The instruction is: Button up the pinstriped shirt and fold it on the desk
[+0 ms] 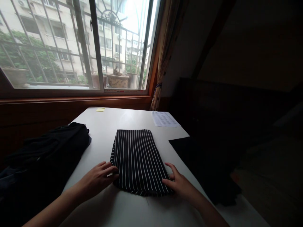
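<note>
A folded black cloth with white stripes (pixel 139 160) lies flat on the white table, its narrower end away from me. My left hand (pixel 103 174) rests at the cloth's left edge near the close end, fingers slightly bent and touching it. At the right edge is my right hand (pixel 177 183), thumb and forefinger apart, with the thumb on the near right corner. Neither hand visibly grips the fabric; the lower fingers of the right hand are partly hidden.
The white table (pixel 113 118) reaches to the window wall. Dark clothing (pixel 54 148) is heaped at its left edge. Another black cloth (pixel 201 167) lies along the right edge. A printed sheet (pixel 165 119) and a yellow sticky note (pixel 100 109) are at the far end.
</note>
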A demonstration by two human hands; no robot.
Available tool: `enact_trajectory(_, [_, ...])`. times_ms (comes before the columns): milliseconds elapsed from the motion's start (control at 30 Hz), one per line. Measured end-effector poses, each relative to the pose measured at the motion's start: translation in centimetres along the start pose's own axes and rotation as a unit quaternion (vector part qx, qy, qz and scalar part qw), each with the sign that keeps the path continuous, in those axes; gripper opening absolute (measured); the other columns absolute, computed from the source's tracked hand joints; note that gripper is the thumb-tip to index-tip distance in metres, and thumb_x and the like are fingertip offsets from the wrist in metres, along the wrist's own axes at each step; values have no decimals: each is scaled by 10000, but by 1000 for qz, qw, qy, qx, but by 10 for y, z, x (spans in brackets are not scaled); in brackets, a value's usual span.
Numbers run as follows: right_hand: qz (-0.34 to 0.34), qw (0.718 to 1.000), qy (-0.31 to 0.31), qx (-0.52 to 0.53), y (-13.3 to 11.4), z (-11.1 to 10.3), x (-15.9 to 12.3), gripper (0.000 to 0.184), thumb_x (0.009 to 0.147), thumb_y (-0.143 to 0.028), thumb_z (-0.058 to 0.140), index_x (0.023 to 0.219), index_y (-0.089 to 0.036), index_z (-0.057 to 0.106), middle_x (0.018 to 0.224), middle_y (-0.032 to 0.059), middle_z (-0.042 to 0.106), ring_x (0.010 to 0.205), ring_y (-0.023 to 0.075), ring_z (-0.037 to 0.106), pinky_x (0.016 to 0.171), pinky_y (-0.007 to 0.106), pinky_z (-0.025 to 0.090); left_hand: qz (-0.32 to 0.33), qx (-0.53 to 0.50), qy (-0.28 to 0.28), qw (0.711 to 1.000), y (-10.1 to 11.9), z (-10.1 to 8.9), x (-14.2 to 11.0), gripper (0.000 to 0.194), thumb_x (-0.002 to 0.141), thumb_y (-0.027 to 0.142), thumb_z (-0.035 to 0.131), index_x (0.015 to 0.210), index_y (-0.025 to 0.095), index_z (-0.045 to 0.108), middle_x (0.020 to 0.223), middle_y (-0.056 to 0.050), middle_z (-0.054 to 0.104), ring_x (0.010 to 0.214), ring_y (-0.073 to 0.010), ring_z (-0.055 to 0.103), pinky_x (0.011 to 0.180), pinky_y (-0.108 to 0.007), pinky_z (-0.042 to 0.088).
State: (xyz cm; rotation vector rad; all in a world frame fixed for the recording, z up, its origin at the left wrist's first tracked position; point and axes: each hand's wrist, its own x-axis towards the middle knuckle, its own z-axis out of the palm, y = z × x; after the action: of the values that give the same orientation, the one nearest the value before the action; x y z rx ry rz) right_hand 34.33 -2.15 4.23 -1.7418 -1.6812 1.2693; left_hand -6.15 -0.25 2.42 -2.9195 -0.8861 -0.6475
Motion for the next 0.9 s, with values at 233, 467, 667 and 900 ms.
enact_trajectory(233, [8,1000,-5,-2,-11,4,-16,547,832,-348,564,1358,-241,456,664,-66,529,473,170,626,419,255,467,-56,-97,18,994,-2,2,-6,294,1007,185,460,1214,260,655,1157,-83,678,929,-177,689,797,-264,580])
enact_trajectory(467, [-51,997,-12,52,-32,-4,-24,360,851,-386,590,1154,-199,639,650,-53,528,541,155,628,483,250,468,-70,-110,49,990,-5,-5,-12,313,1004,163,467,1258,253,628,1203,-87,681,1002,-182,699,853,-265,583])
enact_trajectory(667, [-88,988,-5,130,-43,-6,-25,263,873,-405,615,1004,-193,699,755,-3,642,669,161,636,593,260,485,-82,-74,92,990,-12,-30,-18,318,996,141,500,1273,253,609,1225,-76,669,1043,-177,683,902,-266,561])
enact_trajectory(900, [-53,997,-49,1,-35,0,-35,193,875,-310,577,955,-191,706,707,-1,673,640,153,658,534,218,426,4,-20,20,1000,-7,-21,-25,254,985,146,505,1113,260,693,1030,-47,712,877,-158,666,791,-259,568])
